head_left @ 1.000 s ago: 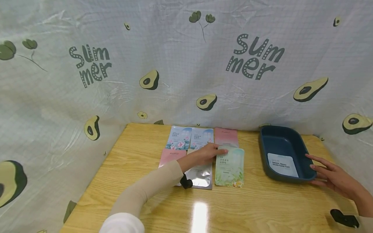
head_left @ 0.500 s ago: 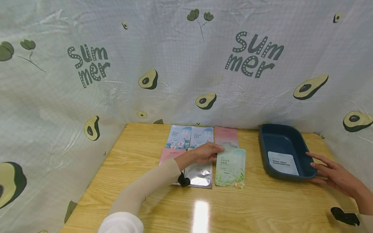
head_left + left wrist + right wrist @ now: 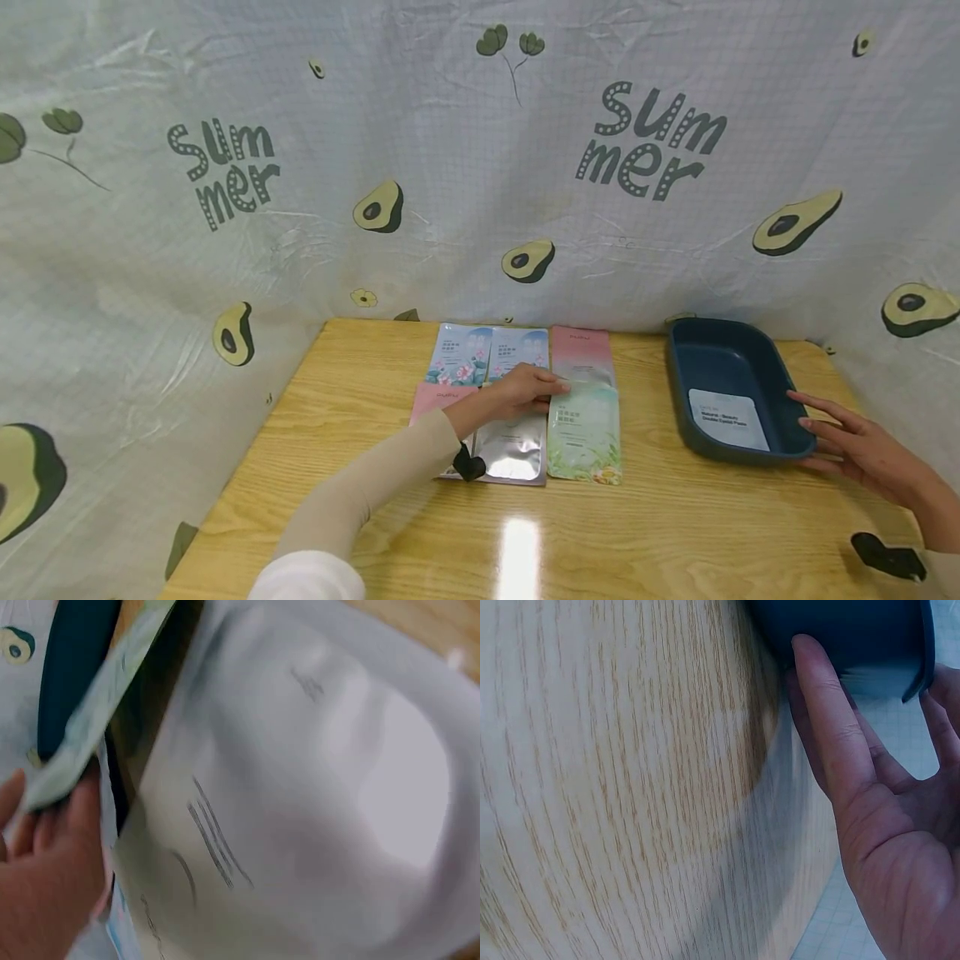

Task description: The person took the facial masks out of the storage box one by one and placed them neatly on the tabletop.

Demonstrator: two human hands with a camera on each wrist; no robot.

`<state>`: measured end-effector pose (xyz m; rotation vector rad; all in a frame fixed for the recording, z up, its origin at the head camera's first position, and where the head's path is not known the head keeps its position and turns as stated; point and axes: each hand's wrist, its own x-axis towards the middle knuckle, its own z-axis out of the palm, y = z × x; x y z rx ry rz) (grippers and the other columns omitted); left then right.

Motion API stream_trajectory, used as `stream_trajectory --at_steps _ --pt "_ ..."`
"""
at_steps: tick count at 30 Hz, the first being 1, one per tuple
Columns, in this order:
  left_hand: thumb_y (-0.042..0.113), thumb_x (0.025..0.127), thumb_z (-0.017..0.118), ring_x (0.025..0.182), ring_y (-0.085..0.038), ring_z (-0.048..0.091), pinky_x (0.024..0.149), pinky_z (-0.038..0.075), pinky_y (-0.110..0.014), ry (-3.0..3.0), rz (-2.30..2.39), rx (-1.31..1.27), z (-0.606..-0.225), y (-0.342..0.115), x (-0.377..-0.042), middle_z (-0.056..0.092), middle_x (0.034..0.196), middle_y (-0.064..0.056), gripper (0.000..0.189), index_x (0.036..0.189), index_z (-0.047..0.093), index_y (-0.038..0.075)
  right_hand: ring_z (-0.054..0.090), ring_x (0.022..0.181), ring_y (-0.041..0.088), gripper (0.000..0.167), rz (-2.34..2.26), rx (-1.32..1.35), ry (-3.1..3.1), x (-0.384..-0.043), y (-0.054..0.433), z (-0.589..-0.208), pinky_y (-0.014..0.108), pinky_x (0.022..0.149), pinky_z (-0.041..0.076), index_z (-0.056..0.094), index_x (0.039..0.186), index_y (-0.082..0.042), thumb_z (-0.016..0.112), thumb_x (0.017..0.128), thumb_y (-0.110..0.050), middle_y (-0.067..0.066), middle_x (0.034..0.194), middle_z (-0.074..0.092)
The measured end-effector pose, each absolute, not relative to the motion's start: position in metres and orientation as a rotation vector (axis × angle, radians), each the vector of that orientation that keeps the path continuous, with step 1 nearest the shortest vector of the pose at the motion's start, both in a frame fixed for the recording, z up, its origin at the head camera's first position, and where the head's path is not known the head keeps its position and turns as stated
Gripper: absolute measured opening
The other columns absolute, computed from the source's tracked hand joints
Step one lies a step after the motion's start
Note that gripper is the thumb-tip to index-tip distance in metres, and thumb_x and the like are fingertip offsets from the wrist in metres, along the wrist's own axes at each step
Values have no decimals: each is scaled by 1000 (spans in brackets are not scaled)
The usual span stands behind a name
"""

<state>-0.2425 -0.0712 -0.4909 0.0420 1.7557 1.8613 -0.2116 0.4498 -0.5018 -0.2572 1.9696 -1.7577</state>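
Observation:
My left hand [image 3: 523, 390] pinches the upper left corner of a pale green face mask packet [image 3: 584, 433] printed with grass and flowers. In the left wrist view that green packet [image 3: 97, 712] is seen nearly edge-on, held between thumb and fingers. Beside and partly under the hand lies a silver packet [image 3: 513, 454]. A pink packet [image 3: 582, 350] lies just behind the green one. My right hand [image 3: 870, 454] touches the right front corner of a dark blue bin [image 3: 787, 454], its fingers extended along the wall. A white packet [image 3: 727, 419] lies in the bin.
Two blue floral packets [image 3: 459, 350] lie side by side at the back. Another pink packet [image 3: 442, 397] is partly covered by my left forearm. The wooden table [image 3: 637, 542] meets an avocado-print sheet [image 3: 450, 275] at the back and left.
The green packet, in my left hand's pinch, shifted slightly right, then back left beside the silver packet. My right hand has stayed at the bin.

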Motion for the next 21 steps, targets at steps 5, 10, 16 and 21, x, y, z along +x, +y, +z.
stream_trajectory --at_steps 5,10,16,21 --pt "6 106 55 113 -30 69 94 56 -36 1654 1799 127 -492 -74 -247 66 126 -26 34 135 59 -9 71 102 17 52 -1753 -231 1979 -213 452 -500 43 84 60 36 156 -42 43 112 -15 -25 119 57" --pt "5 104 57 107 -28 71 91 58 -36 1687 1768 140 -492 -77 -249 69 123 -23 33 135 61 -6 72 101 17 51 -1752 -207 1990 -213 451 -501 42 83 60 38 154 -43 44 111 -15 -25 117 58" --pt "3 99 65 98 -29 74 87 59 -38 1718 1769 61 -491 -80 -246 73 114 -22 29 127 68 -5 72 101 16 50 -1773 -232 1961 -212 450 -504 41 83 60 42 152 -43 43 111 -14 -23 118 60" --pt "1 95 70 93 -29 75 83 60 -37 1791 1773 -16 -491 -81 -247 75 107 -22 26 121 72 -4 72 101 16 50 -1793 -240 1935 -212 448 -506 41 82 61 44 149 -44 42 111 -12 -21 118 61"
